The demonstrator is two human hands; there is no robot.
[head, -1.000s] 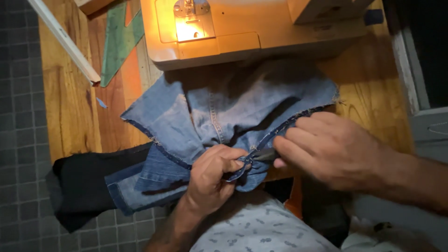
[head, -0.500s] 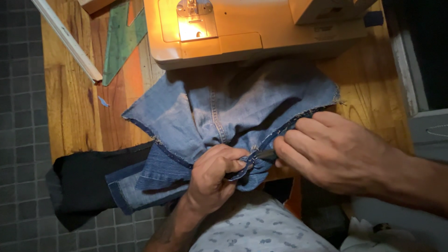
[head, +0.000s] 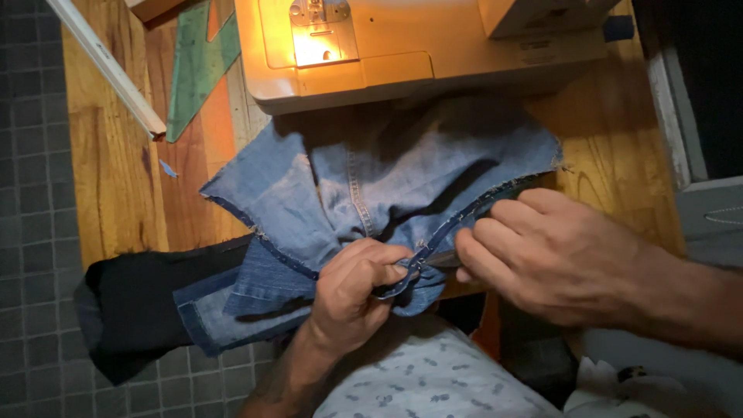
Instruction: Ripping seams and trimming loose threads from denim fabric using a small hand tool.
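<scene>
Two bare hands meet over a crumpled piece of faded blue denim fabric (head: 402, 193) in the head view, the only one there is. The left hand (head: 352, 298) is curled into a loose fist, its fingers (head: 379, 271) closed on a folded edge of the denim, with the thumb pressing the cloth from above. Just to the right of those fingers, the right hand (head: 557, 255) comes in with its fingers (head: 487, 248) bent and pinched together on a small, thin dark tool (head: 441, 259); most of it is hidden, so what kind of tool it is cannot be told. Its tip lies at the dark-stitched seam edge that runs up and to the right from between the two sets of fingertips.

Beyond the fingers, the denim spreads over a worn brown wooden tabletop (head: 116, 178) and reaches under the front of a cream-coloured sewing machine (head: 402, 46) whose small lamp glows warm yellow. Left of the left-hand fingers, a darker blue denim band and a black cloth (head: 131, 310) hang off the table edge over grey tiled floor (head: 31, 155). Farther up and left lie a green translucent plastic ruler (head: 197, 66) and a long white strip (head: 104, 66). Below the fingers shows pale patterned clothing on the person's lap.
</scene>
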